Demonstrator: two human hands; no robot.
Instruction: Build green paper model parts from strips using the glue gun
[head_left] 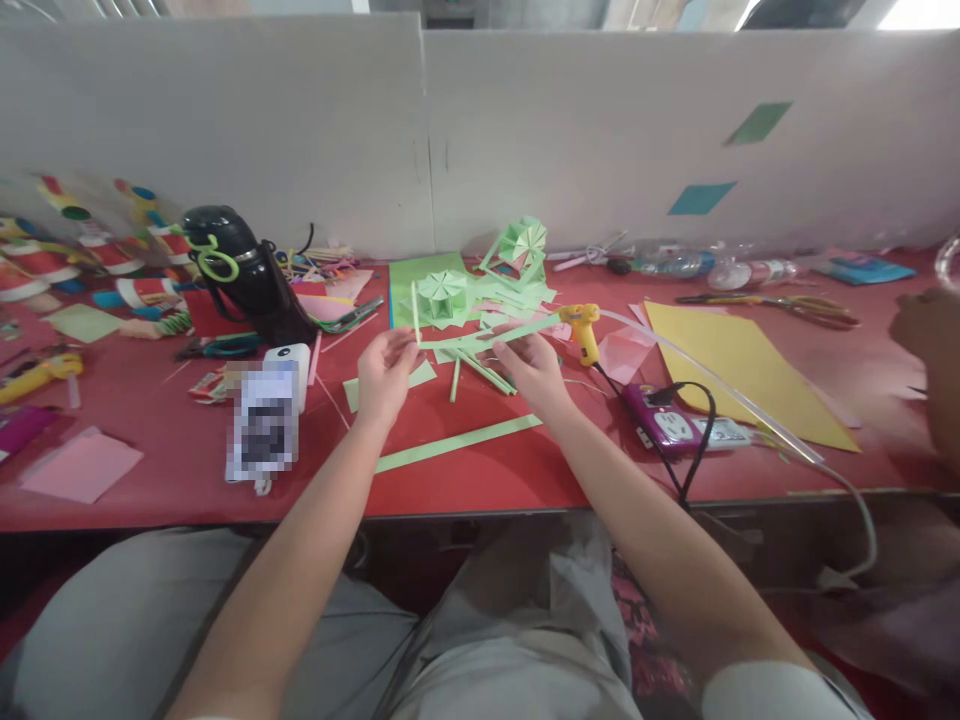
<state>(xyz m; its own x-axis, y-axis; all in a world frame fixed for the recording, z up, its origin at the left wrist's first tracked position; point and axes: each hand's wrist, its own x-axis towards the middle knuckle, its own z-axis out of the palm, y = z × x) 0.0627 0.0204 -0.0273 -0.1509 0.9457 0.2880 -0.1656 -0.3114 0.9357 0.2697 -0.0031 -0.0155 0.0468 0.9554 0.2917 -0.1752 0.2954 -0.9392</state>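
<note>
Both hands hold a light green paper strip [532, 328] above the red table. My left hand [384, 375] pinches it at a bend, where a narrow green length [416, 312] stands up. My right hand [534, 372] is closed on it farther along; its fingertips are partly hard to make out. Beneath and behind lie rolled green paper sticks [486, 374] and green scraps. A folded green paper wheel [441, 294] stands behind my left hand, with a green paper structure [523, 243] farther back. Another green strip [457, 443] lies flat nearer me.
A yellow glue gun [583, 332] with a long clear stick lies right of my right hand, near a purple power strip [664, 420] and yellow paper [739, 370]. Left are a black bottle [244, 275] and a phone [262, 420]. Another person's hand [934, 340] is at the right edge.
</note>
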